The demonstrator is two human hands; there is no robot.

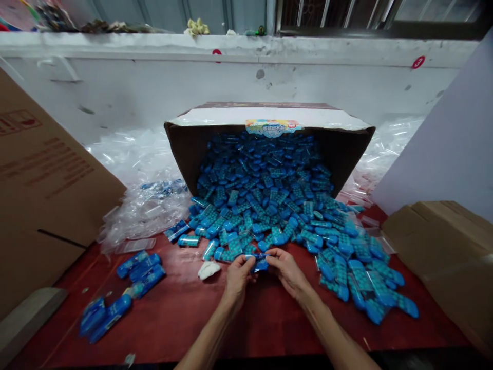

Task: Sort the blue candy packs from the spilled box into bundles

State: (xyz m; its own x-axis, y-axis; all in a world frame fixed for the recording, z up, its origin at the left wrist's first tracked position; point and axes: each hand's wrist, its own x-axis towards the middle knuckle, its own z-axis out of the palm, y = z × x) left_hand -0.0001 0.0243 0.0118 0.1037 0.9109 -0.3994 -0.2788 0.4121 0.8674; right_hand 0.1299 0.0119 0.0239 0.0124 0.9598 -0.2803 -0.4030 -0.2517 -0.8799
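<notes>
Between my two hands is a small blue packet (261, 264), held just above the red tabletop. My left hand (239, 275) pinches its left end, and my right hand (285, 270) grips the right end. Fingers cover part of the packet. Right beyond it spreads a heap of small clear packs with blue caps and teal pellets (239, 244), spilling from a cardboard box (181, 154) lying on its side. A crumpled white wad (208, 270) rests left of my left hand. Farther left lie several dark blue packets (148, 277).
Clear plastic sleeves (142, 216) are piled left of the open box, and more lie at its right. A large carton (46, 169) stands on the left. Another brown box (442, 257) is on the right, before a white panel (450, 128).
</notes>
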